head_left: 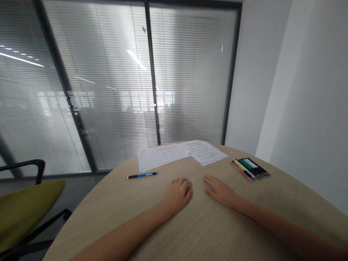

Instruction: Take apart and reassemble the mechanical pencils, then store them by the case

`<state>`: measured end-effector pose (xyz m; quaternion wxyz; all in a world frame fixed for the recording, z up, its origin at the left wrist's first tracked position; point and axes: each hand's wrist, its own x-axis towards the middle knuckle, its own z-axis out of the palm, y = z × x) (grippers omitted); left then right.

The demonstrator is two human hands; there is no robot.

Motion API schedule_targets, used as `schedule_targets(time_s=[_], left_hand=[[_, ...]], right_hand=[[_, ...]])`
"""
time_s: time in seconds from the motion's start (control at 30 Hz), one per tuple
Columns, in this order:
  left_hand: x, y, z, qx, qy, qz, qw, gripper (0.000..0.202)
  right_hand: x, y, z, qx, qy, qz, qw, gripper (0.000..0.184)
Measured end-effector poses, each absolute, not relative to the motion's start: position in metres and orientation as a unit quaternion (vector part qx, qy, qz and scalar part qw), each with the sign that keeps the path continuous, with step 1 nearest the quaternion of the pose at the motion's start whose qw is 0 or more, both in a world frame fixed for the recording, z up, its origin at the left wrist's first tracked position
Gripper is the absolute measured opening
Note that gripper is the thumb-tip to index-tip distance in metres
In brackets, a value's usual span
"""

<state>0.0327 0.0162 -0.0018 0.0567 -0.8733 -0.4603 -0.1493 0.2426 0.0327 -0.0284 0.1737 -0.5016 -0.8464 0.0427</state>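
Both of my hands rest palm down on a round light-wood table (206, 232). My left hand (178, 193) has its fingers loosely curled, with nothing in it. My right hand (220, 190) lies flat beside it, fingers stretched out and empty. A blue and black pen (141, 175) lies on the table to the left of my left hand, apart from it. Two printed paper sheets (163, 156) (208, 152) lie beyond my hands near the far edge. A row of several pens (251, 169) lies to the right of my right hand.
A chair with an olive-green seat and black arms (27, 206) stands at the left of the table. Glass partitions with closed blinds (122, 83) fill the back. A white wall (307, 90) runs along the right.
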Motion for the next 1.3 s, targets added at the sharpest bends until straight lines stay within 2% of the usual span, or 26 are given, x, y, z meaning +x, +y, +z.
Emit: schedule_targets(time_s=[0.17,0.3,0.57,0.83,1.03,1.13,1.17,1.23,1.3], left_hand=[[0.024,0.029,0.011,-0.864,-0.456,-0.118,0.179,0.036],[-0.006,0.045,0.018,-0.843,-0.463,-0.074,0.265,0.031],[-0.068,0.056,0.013,-0.762,-0.595,0.014,0.257,0.037],[-0.076,0.07,0.025,-0.777,-0.601,0.019,0.186,0.026],[-0.074,0.073,0.031,-0.78,-0.607,-0.061,0.141,0.021],[-0.066,0.076,0.043,-0.765,-0.615,-0.183,0.062,0.015],[-0.061,0.077,0.048,-0.726,-0.598,-0.333,-0.069,0.007],[-0.051,0.079,0.057,-0.696,-0.581,-0.4,-0.135,0.002],[-0.038,0.079,0.064,-0.669,-0.566,-0.442,-0.191,0.006]], right_hand=[[0.241,0.031,-0.026,-0.497,-0.847,0.051,0.181,0.05],[0.24,0.031,-0.025,-0.503,-0.842,0.056,0.184,0.05],[0.236,0.026,-0.021,-0.502,-0.844,0.034,0.186,0.048],[0.234,0.025,-0.018,-0.5,-0.845,0.032,0.185,0.048],[0.234,0.025,-0.017,-0.501,-0.845,0.031,0.185,0.046],[0.234,0.025,-0.018,-0.499,-0.845,0.03,0.189,0.047],[0.234,0.025,-0.018,-0.499,-0.845,0.03,0.19,0.047],[0.234,0.025,-0.018,-0.499,-0.845,0.034,0.189,0.047],[0.234,0.025,-0.018,-0.5,-0.845,0.036,0.189,0.047]])
